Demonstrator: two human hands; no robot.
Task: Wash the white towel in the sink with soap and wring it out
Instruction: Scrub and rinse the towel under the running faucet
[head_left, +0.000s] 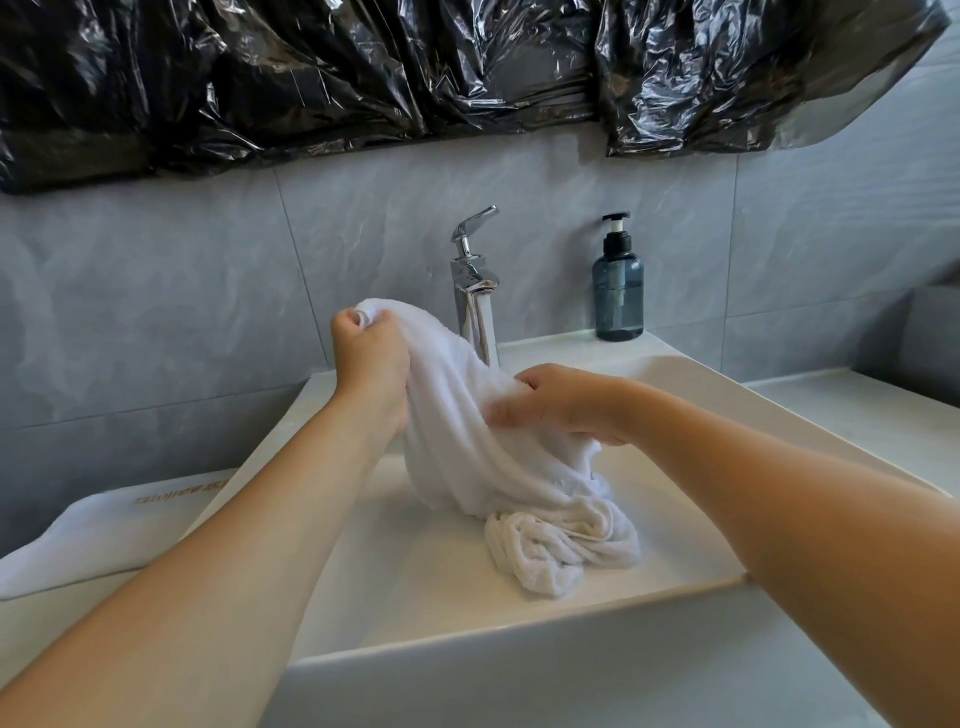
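While the left hand (366, 358) gripped the white towel (498, 467) at its top and the right hand (563, 405) pinched its middle, fingers curled, its tail lay in the sink (727, 415) toward five o'clock, so uneven twisting could let wet cloth slip out.

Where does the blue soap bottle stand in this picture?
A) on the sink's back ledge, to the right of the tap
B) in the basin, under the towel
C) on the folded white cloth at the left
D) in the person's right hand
A: the soap bottle stands upright on the back ledge of the sink, right of the tap; both hands grip the towel.
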